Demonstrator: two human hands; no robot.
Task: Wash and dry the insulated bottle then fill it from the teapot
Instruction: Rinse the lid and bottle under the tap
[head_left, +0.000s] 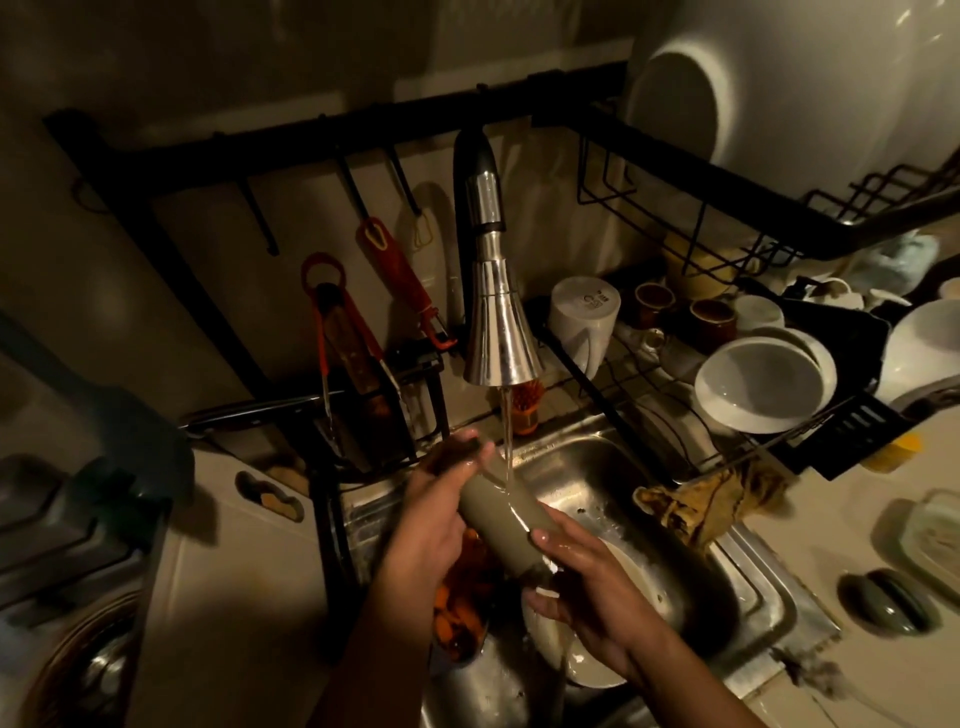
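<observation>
1. The bottle (496, 512) lies tilted over the sink (769, 597), its far end up to the left and its near end down to the right. The stream (508, 441) from the tap (498, 332) strikes its middle.
2. The left hand (441, 499) wraps the far end with its fingers curled round it. The right hand (582, 577) holds the near end, thumb on top and fingers curled beneath. Both look wet.
3. Slipping is the main risk, because the wall is smooth and running with water. If either grip loosens while the bottle is turned, it would likely drop onto the plate (644, 587) right below and chip it.
4. The stream hits a curved side, so it may spray to the right. That could soak the cloth (711, 501) draped on the sink's right rim, and if that cloth is meant for drying it would then do a poor job.
5. The left hand hides the far end, so I cannot tell whether the mouth is open. If it is capped, the inside goes unrinsed. If it is open, leftover water could thin the tea.
6. The light is dim, so residue is easy to miss.
7. I cannot pick out the teapot among the crockery in the rack (649, 374) at far right. Reaching in there with wet hands could knock a bowl (758, 384).
</observation>
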